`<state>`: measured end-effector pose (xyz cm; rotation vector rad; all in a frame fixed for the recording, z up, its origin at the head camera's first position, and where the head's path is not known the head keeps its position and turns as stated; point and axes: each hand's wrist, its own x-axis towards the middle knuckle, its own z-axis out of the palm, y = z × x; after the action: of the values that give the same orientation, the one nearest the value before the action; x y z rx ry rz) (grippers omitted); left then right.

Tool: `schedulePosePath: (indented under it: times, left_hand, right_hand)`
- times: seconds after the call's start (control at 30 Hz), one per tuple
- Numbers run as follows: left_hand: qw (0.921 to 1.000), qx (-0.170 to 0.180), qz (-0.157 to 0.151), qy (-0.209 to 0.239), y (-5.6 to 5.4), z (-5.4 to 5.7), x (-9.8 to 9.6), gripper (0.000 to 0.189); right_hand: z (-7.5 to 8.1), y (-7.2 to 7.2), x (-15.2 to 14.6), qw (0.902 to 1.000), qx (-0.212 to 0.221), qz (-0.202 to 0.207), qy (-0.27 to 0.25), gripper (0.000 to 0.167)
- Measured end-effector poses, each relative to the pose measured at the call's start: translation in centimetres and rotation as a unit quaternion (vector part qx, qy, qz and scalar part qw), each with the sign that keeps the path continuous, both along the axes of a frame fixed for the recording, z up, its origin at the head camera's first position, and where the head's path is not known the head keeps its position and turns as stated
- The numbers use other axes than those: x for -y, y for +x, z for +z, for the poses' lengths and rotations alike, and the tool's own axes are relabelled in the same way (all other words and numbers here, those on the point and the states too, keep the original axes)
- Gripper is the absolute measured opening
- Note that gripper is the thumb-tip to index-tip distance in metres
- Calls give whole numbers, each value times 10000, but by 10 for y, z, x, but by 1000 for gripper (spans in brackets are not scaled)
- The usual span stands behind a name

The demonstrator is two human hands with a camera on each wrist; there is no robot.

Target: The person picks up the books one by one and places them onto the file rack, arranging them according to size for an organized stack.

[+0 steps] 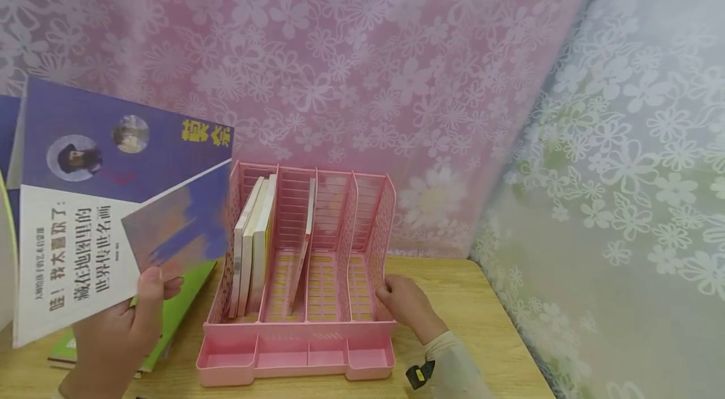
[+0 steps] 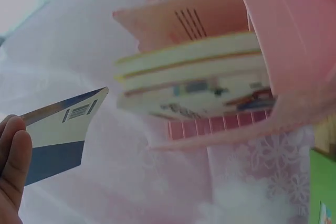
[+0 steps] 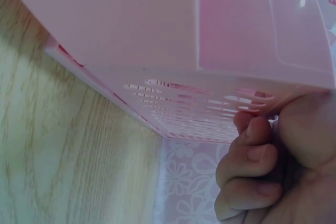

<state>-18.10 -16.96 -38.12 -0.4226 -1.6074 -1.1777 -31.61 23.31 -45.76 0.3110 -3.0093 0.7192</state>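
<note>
My left hand (image 1: 121, 333) holds up a purple and white book (image 1: 127, 194), thumb across its front cover, to the left of a pink desktop file rack (image 1: 300, 331). In the left wrist view the barcode corner of that book's cover (image 2: 71, 121) shows beyond my fingers. My right hand (image 1: 410, 304) grips the front part of the rack's right side wall, fingers curled against its slotted outside in the right wrist view. Several upright books (image 1: 256, 254) fill the rack's leftmost compartment. A thin book (image 1: 302, 251) leans in the compartment beside them.
Green-covered books (image 1: 180, 317) lie on the wooden table (image 1: 453, 298) left of the rack, partly hidden by my left hand. Small trays (image 1: 283, 359) run along the rack's front. A pink flowered curtain (image 1: 340, 72) hangs behind, and a pale flowered one (image 1: 623, 197) at right.
</note>
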Motion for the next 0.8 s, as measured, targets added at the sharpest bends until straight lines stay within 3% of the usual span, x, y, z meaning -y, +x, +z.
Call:
schedulePosePath:
  times: [0.13,0.33,0.63,0.73,0.8]
  left_hand:
    - [9994,-68,-133,-316,2,-1,-20,64]
    - [9967,-38,241,-779,-5,-6,-43,66]
    - [9906,717,199,-1148,-19,-17,-63,76]
    - [9861,808,332,-1413,-23,-21,-67,76]
    - [9852,680,364,-1530,-27,-25,-69,75]
  right_hand:
    - [0,1,0,10000,67,-62,-27,23]
    - [1,1,1,9999,49,-67,-68,23]
    - [1,1,1,9999,61,-51,-65,23]
    - [1,1,0,9999,41,-53,-75,23]
    - [1,1,0,10000,29,-59,-75,22]
